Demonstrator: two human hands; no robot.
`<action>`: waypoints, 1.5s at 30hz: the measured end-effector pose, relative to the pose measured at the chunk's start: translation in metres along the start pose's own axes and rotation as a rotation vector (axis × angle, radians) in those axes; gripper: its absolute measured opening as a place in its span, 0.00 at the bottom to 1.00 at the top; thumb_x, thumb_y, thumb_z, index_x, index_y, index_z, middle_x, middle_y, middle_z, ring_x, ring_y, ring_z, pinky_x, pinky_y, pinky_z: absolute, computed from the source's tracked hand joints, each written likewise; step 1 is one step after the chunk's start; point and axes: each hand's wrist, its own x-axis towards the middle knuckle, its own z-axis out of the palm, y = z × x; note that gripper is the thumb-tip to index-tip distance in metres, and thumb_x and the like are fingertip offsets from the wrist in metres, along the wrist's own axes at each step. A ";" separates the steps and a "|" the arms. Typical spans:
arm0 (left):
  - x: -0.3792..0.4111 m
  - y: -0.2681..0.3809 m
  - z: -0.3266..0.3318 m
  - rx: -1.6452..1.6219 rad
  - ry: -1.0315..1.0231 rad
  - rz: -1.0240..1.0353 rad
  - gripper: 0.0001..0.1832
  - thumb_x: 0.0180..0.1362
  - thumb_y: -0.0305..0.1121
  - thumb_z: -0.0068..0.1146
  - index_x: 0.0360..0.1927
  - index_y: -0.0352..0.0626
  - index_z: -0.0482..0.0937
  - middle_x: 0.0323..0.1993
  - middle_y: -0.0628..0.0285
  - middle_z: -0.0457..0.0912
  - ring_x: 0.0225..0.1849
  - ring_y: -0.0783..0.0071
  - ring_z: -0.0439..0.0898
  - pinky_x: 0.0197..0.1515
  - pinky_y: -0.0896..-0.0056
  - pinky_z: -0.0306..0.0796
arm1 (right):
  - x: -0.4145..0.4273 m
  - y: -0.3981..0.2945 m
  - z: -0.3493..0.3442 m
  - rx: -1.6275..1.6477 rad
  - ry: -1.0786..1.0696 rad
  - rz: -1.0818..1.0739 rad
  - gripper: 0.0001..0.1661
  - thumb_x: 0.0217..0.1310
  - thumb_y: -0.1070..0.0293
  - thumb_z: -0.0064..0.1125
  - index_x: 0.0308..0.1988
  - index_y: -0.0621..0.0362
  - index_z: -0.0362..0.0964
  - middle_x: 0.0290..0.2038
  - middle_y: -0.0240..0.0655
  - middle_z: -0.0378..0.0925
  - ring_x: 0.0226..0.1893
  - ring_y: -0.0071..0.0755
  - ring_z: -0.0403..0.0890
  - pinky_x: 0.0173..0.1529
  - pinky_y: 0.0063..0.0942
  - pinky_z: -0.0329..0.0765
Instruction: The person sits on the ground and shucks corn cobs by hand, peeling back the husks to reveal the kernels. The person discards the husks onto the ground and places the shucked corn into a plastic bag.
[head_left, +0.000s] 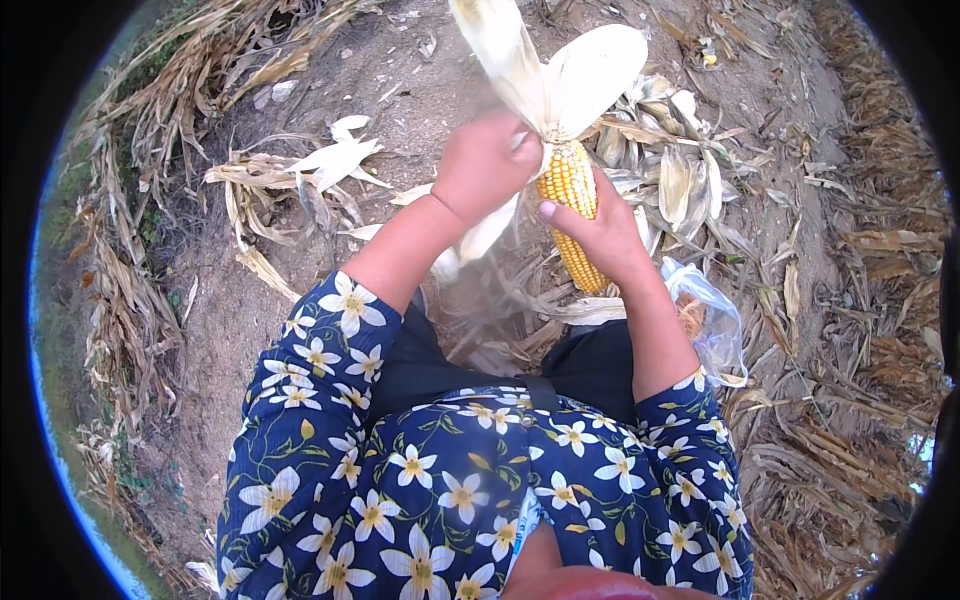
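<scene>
A yellow ear of corn (568, 184) is held in front of me, its kernels bare and its tip pointing down toward my body. My right hand (606, 225) wraps around the ear, with the thumb across the kernels. Pale dry husk leaves (596, 67) spread upward and outward from the base of the ear. At that base, my left hand (495, 161) is closed on a husk leaf; the hand is blurred and its fingertips are partly hidden. Another strip of husk (487, 229) hangs below the left hand.
Torn husks (675, 180) lie in a heap on the dirt beyond my right hand, more husks (334, 157) to the left. A clear plastic bag (709, 315) sits by my right forearm. Dry corn stalks (120, 300) line the left side, others (892, 262) the right.
</scene>
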 end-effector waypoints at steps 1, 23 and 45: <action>0.003 -0.005 -0.003 -0.257 -0.074 -0.195 0.11 0.57 0.36 0.56 0.34 0.37 0.79 0.27 0.56 0.80 0.28 0.67 0.79 0.32 0.68 0.73 | 0.000 0.001 -0.001 0.075 -0.018 0.003 0.43 0.46 0.47 0.69 0.54 0.65 0.66 0.43 0.43 0.79 0.43 0.35 0.80 0.50 0.30 0.75; 0.032 -0.050 -0.067 -0.197 -0.315 -0.342 0.25 0.63 0.44 0.54 0.59 0.39 0.73 0.52 0.52 0.78 0.57 0.64 0.74 0.61 0.62 0.65 | 0.007 0.006 -0.015 0.123 0.173 -0.008 0.39 0.48 0.53 0.70 0.53 0.66 0.66 0.42 0.41 0.79 0.40 0.30 0.80 0.47 0.28 0.76; 0.019 0.014 -0.035 -0.939 -0.715 -0.851 0.13 0.63 0.41 0.56 0.30 0.41 0.75 0.11 0.76 0.60 0.12 0.88 0.55 0.14 0.85 0.49 | -0.004 -0.007 -0.016 -0.230 0.049 -0.158 0.48 0.43 0.46 0.70 0.58 0.62 0.62 0.44 0.51 0.79 0.46 0.49 0.82 0.50 0.37 0.76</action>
